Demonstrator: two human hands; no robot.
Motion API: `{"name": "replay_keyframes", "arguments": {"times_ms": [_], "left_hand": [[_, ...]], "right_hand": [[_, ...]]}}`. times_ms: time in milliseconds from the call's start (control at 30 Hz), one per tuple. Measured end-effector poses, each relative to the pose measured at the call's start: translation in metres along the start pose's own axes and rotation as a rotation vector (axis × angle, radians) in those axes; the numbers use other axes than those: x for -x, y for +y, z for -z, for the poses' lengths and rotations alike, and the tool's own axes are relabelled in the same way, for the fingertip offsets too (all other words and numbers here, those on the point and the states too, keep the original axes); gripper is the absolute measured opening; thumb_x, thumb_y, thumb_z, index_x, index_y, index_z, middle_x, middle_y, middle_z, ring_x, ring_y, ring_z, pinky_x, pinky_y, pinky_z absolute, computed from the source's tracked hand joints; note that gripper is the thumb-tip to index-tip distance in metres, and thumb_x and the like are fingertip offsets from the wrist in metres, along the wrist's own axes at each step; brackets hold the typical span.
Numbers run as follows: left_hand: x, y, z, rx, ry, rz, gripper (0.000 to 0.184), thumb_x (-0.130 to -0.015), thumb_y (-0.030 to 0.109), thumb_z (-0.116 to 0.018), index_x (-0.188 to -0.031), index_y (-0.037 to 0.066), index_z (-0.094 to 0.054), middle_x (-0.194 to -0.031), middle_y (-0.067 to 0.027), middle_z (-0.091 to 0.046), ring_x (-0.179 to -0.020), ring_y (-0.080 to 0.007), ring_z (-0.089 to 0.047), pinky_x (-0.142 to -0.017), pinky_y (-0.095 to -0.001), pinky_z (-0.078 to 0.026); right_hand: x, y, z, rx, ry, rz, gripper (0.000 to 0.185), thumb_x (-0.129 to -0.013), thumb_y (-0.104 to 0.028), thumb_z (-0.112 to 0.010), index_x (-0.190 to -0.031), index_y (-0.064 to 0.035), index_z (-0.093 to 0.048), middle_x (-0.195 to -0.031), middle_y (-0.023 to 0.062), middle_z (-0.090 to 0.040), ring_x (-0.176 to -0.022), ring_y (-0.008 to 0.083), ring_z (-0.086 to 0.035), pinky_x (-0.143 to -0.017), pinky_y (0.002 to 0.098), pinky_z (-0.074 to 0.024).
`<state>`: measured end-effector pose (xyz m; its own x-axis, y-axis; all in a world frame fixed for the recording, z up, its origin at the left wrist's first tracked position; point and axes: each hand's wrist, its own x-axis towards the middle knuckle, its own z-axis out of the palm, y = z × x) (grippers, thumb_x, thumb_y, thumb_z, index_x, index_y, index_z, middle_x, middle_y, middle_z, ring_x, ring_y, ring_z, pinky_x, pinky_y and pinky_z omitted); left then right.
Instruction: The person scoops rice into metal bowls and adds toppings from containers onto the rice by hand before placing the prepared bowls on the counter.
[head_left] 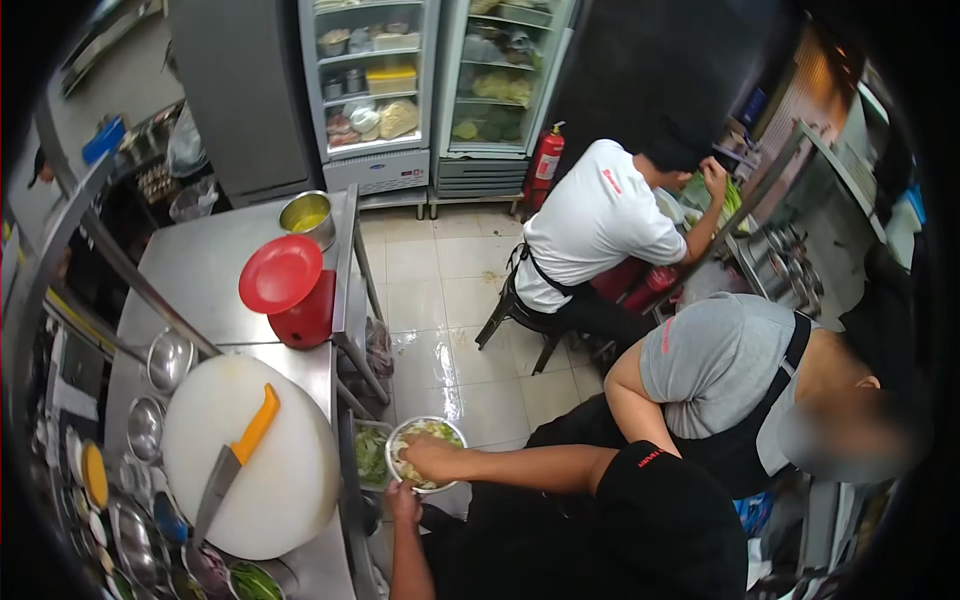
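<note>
A round metal bowl (pixel 394 440) holds chopped pale and green vegetables (pixel 432 430). My left hand (pixel 404 500) grips its near rim, fingers closed on the edge. From the right, my right hand (pixel 432 458) reaches down into the bowl, touching the vegetables; its fingertips are buried among the pieces, so their closure is hidden. Just left of the bowl, a container of shredded greens (pixel 371 452) sits lower down, partly covered by the table edge.
A steel table (pixel 190 250) on the left carries a white round cutting board (pixel 290 470) with an orange-handled knife (pixel 258 422), a red scale (pixel 300 310) and a pot (pixel 308 215). One co-worker (pixel 590 235) sits ahead; another (pixel 720 370) is close on my right. Glass-door fridges (pixel 378 165) stand behind.
</note>
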<state>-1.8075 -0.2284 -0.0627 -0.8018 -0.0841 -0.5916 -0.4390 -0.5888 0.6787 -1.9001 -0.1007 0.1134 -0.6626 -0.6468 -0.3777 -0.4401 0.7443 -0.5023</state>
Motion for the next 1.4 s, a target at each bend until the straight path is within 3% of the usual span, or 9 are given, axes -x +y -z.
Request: {"name": "replay_keyframes", "arguments": {"times_ms": [133,467,633,733,933,1000,1133,1233,1400], "left_hand": [[-0.007,0.006,-0.018,-0.037,-0.116,0.03,0.027,-0.074,0.0,-0.048,-0.1,-0.001,-0.054,-0.09,-0.0116,-0.062,-0.071,-0.0231,-0.063,-0.057,-0.0363,-0.055],[-0.05,0.041,-0.099,-0.111,-0.31,0.079,0.024,-0.077,-0.001,-0.049,-0.1,-0.004,-0.054,-0.092,-0.014,-0.061,-0.077,-0.0242,-0.064,-0.064,-0.0406,-0.056],[-0.078,0.088,-0.166,-0.121,-0.303,0.029,0.021,-0.077,-0.002,-0.049,-0.097,-0.006,-0.054,-0.087,-0.0138,-0.061,-0.075,-0.0231,-0.064,-0.065,-0.0382,-0.057],[-0.056,0.155,-0.237,-0.051,-0.292,-0.008,0.015,-0.077,-0.003,-0.049,-0.091,-0.004,-0.055,-0.081,-0.0107,-0.059,-0.07,-0.0203,-0.062,-0.061,-0.0338,-0.054],[-0.077,0.257,-0.318,0.082,-0.245,-0.18,0.014,-0.076,-0.002,-0.05,-0.09,-0.002,-0.05,-0.087,-0.0138,-0.058,-0.074,-0.0253,-0.063,-0.067,-0.0416,-0.058],[-0.077,0.295,-0.339,0.14,-0.192,-0.295,0.008,-0.076,-0.001,-0.049,-0.084,-0.001,-0.052,-0.073,-0.0105,-0.056,-0.064,-0.0222,-0.062,-0.06,-0.039,-0.058],[-0.078,0.378,-0.354,0.114,-0.079,-0.494,0.016,-0.075,-0.001,-0.049,-0.09,-0.006,-0.048,-0.091,-0.0168,-0.056,-0.079,-0.0309,-0.062,-0.069,-0.0466,-0.057],[-0.093,0.436,-0.343,0.121,-0.002,-0.593,0.022,-0.079,0.003,-0.048,-0.098,-0.009,-0.052,-0.098,-0.0186,-0.055,-0.09,-0.03,-0.058,-0.087,-0.0487,-0.05],[-0.138,0.522,-0.287,0.223,0.03,-0.719,0.027,-0.079,-0.002,-0.047,-0.104,-0.013,-0.044,-0.106,-0.0263,-0.051,-0.095,-0.0377,-0.058,-0.08,-0.0528,-0.054]], "right_hand": [[0.02,0.008,0.014,0.134,0.246,-0.016,0.023,-0.066,-0.017,-0.063,-0.081,0.001,-0.065,-0.086,0.0208,-0.06,-0.081,0.0376,-0.061,-0.075,0.0451,-0.0471],[0.061,0.086,0.069,-0.404,0.787,0.047,0.022,-0.076,-0.013,-0.065,-0.095,-0.0021,-0.065,-0.088,0.0163,-0.062,-0.082,0.0287,-0.061,-0.074,0.0362,-0.0481],[0.101,0.171,0.132,-0.485,1.335,-0.41,0.012,-0.085,-0.013,-0.056,-0.084,-0.0017,-0.061,-0.073,0.0099,-0.061,-0.066,0.0182,-0.058,-0.062,0.0307,-0.046],[0.108,0.273,0.128,-0.494,1.316,-0.506,0.011,-0.082,-0.011,-0.056,-0.079,-0.0012,-0.06,-0.065,0.0053,-0.057,-0.061,0.0114,-0.051,-0.057,0.0284,-0.0436],[0.078,0.393,0.084,-0.302,1.087,-0.615,0.023,-0.076,-0.012,-0.056,-0.061,0.0044,-0.05,-0.056,0.0201,-0.053,-0.05,0.0257,-0.05,-0.053,0.041,-0.0401],[0.068,0.413,0.067,-0.256,0.874,-0.593,0.02,-0.074,-0.012,-0.056,-0.066,0.0054,-0.058,-0.062,0.0226,-0.058,-0.059,0.03,-0.061,-0.057,0.0396,-0.0446],[0.021,0.541,-0.037,-0.473,0.506,-0.466,0.015,-0.072,-0.009,-0.057,-0.082,0.0012,-0.061,-0.067,0.0191,-0.062,-0.057,0.0287,-0.061,-0.057,0.0365,-0.0491],[0.014,0.512,-0.007,-0.628,0.336,-0.601,0.016,-0.072,-0.004,-0.056,-0.087,-0.0019,-0.059,-0.065,0.0149,-0.061,-0.053,0.0243,-0.059,-0.052,0.0354,-0.0493],[-0.011,0.507,0.022,-0.959,0.209,-0.727,0.01,-0.079,-0.008,-0.048,-0.083,-0.0021,-0.054,-0.069,0.0128,-0.058,-0.055,0.024,-0.058,-0.045,0.0343,-0.047]]}}
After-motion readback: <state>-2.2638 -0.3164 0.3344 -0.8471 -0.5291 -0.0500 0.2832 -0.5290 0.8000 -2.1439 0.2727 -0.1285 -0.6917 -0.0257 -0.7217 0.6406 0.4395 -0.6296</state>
